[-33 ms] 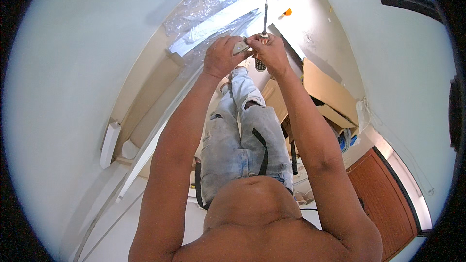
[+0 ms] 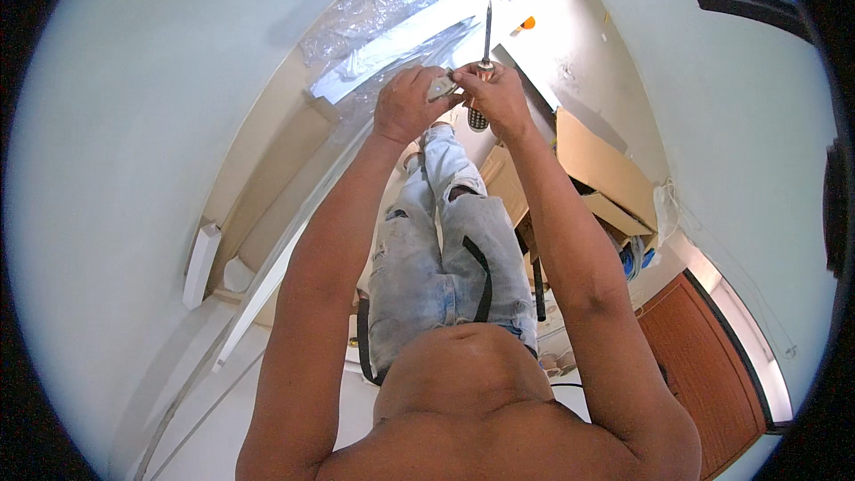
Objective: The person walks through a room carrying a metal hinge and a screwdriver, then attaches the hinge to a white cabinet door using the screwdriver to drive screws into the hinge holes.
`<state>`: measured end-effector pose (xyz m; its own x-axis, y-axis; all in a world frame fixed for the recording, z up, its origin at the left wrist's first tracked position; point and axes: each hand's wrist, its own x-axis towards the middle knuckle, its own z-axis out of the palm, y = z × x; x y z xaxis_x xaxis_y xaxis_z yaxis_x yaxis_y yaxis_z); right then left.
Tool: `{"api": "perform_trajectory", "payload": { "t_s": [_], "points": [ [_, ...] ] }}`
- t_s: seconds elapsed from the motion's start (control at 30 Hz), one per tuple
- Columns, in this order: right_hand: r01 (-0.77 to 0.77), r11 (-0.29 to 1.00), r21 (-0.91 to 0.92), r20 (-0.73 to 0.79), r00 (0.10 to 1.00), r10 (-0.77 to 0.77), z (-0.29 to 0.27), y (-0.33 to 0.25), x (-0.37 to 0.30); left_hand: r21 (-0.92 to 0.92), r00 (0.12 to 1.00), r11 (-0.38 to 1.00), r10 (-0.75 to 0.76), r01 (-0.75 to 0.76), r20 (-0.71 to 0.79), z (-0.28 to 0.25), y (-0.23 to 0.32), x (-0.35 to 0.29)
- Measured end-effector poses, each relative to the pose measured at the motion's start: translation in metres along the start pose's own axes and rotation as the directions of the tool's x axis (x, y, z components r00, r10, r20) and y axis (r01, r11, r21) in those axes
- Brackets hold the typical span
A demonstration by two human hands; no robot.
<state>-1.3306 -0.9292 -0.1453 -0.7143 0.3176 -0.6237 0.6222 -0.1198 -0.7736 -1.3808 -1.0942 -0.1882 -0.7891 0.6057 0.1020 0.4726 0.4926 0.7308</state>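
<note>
My right hand [image 2: 500, 100] is closed around a screwdriver [image 2: 487, 40] with a long dark shaft pointing away from me. The lower end of its patterned handle shows below the fingers. A small, flat, pale piece [image 2: 441, 86] sits between my two hands, and its exact kind is too small to make out. My left hand [image 2: 407, 105] grips that piece with curled fingers. The right thumb and forefinger meet its edge, so both hands nearly touch.
Clear plastic wrap [image 2: 370, 13] and a long white strip [image 2: 392, 40] lie beyond my hands. To the right stands an open cardboard box [image 2: 614, 169] with blue cable [image 2: 634, 258] beside it. A white panel edge [image 2: 294, 240] runs along my left. A brown door [image 2: 699, 365] is at lower right.
</note>
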Motion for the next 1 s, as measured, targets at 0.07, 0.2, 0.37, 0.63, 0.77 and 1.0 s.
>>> {"api": "perform_trajectory", "payload": {
  "t_s": [0.07,0.2,0.37,0.63,0.77,1.0],
  "points": [
    [0.035,0.999,0.013,-0.006,0.999,-0.035,0.0,-0.001,-0.002,-0.012,1.0,1.0,0.001,-0.001,-0.006,-0.002,0.0,0.0],
    [0.017,1.0,0.006,-0.013,1.0,-0.017,0.002,-0.006,-0.002,0.005,1.0,1.0,0.014,-0.014,-0.009,-0.004,0.0,0.001],
    [0.051,0.998,-0.047,-0.034,0.998,-0.053,0.005,-0.011,0.003,-0.004,0.999,1.0,0.03,-0.03,-0.01,-0.004,-0.002,0.006],
    [0.102,0.974,-0.201,-0.069,0.991,-0.118,0.01,-0.01,0.006,0.033,1.0,0.999,-0.009,0.009,0.015,-0.005,-0.001,0.007],
    [0.16,0.901,-0.403,-0.058,0.978,-0.199,0.015,-0.008,0.01,0.024,1.0,0.999,0.022,-0.022,-0.01,-0.007,-0.001,0.007],
    [0.144,0.865,-0.481,-0.071,0.977,-0.203,0.02,-0.009,0.012,-0.011,0.993,0.995,-0.094,0.095,0.066,-0.009,0.003,0.009]
  ]
}}
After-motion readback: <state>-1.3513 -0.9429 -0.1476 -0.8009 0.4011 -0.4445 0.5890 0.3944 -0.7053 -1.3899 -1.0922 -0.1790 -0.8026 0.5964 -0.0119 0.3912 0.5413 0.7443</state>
